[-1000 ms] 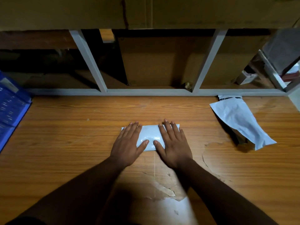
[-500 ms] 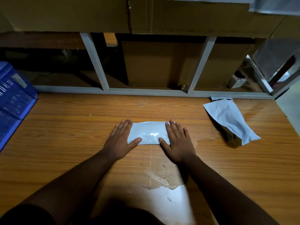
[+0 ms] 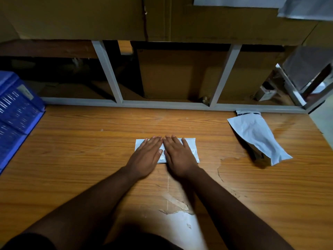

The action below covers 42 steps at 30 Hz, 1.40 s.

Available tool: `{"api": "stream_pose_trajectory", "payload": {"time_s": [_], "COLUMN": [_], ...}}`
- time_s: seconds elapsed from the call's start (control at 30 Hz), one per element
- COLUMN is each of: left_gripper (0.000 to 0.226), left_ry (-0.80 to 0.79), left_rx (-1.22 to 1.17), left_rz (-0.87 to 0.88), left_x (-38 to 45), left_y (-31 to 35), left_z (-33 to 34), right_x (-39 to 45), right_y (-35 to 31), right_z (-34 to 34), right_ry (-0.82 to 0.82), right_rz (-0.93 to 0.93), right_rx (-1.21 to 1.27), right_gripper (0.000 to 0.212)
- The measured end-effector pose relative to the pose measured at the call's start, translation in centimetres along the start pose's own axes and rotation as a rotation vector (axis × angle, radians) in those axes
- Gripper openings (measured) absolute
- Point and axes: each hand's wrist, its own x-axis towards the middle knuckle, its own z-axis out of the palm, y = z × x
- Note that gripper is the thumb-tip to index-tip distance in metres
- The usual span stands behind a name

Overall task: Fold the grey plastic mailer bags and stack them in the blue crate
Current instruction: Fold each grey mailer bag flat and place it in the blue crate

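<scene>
Both grips lie flat and open, holding nothing in a curl: the left hand (image 3: 146,156) and the right hand (image 3: 178,156) press palm-down, fingers straight, side by side on the folded mailer bag (image 3: 193,150), their forefingers touching at the tips near its far edge. Only the bag's ends show past the hands, a strip at the left beyond the left hand's little finger and a wider strip at the right, with a sliver of shiny plastic between the two thumbs. That pale grey bag rests on the wooden tabletop (image 3: 81,159) roughly at its middle, long side running left to right. Well apart from it, toward the far right of the tabletop, lies a second mailer bag (image 3: 255,134), unfolded and crumpled, one end touching the grey metal frame (image 3: 162,105) that runs along the back edge. At the far left edge sits the blue crate (image 3: 16,116), only partly in view, its slotted wall tilted toward the camera; its inside cannot be seen. Near the person, the tabletop's veneer has peeled away in a pale patch (image 3: 180,219). Brown cardboard (image 3: 180,74) fills the space behind the frame.
</scene>
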Motion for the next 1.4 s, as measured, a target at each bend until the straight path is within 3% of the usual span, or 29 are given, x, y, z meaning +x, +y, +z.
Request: {"api": "stream_pose_trajectory", "payload": {"time_s": [0.17, 0.53, 0.77, 0.93, 1.1, 1.17, 1.27, 1.33, 1.4], "left_gripper": [0.057, 0.055, 0.083, 0.086, 0.094, 0.103, 0.077, 0.046, 0.033], "left_ry": [0.087, 0.102, -0.081, -0.213, -0.255, -0.339, -0.432, -0.416, -0.358], "left_rx": [0.078, 0.054, 0.044, -0.065, -0.002, 0.020, -0.181, -0.330, -0.328], "left_rz": [-0.006, -0.024, -0.257, -0.305, -0.279, -0.243, -0.218, -0.198, -0.172], "left_x": [-0.1, 0.2, -1.8, -1.1, -0.5, -0.7, -1.4, -2.0, -3.1], "left_y": [-0.3, -0.3, -2.2, -1.9, -2.6, -3.4, -4.8, -5.7, -6.2], "left_z": [1.1, 1.4, -0.2, -1.9, -5.6, -7.0, -10.1, -12.0, -13.8], "right_x": [-0.5, -0.4, -3.1, -2.2, 0.3, 1.2, 1.6, 1.8, 2.4], "right_y": [0.4, 0.8, 2.6, 1.8, 0.6, -0.5, -2.0, -3.1, -4.7], "right_z": [2.1, 2.1, 0.3, -0.9, -4.3, -5.3, -6.4, -6.8, -7.0], "right_ry": [0.123, 0.104, 0.070, 0.021, -0.114, -0.186, -0.135, -0.095, -0.079], "right_rz": [-0.016, -0.007, 0.249, 0.324, 0.231, 0.201, 0.105, 0.069, 0.046], "right_rx": [-0.031, -0.052, -0.078, 0.015, -0.090, -0.042, 0.015, 0.028, 0.009], "right_gripper": [0.052, 0.051, 0.079, 0.077, 0.084, 0.086, 0.066, 0.051, 0.043]}}
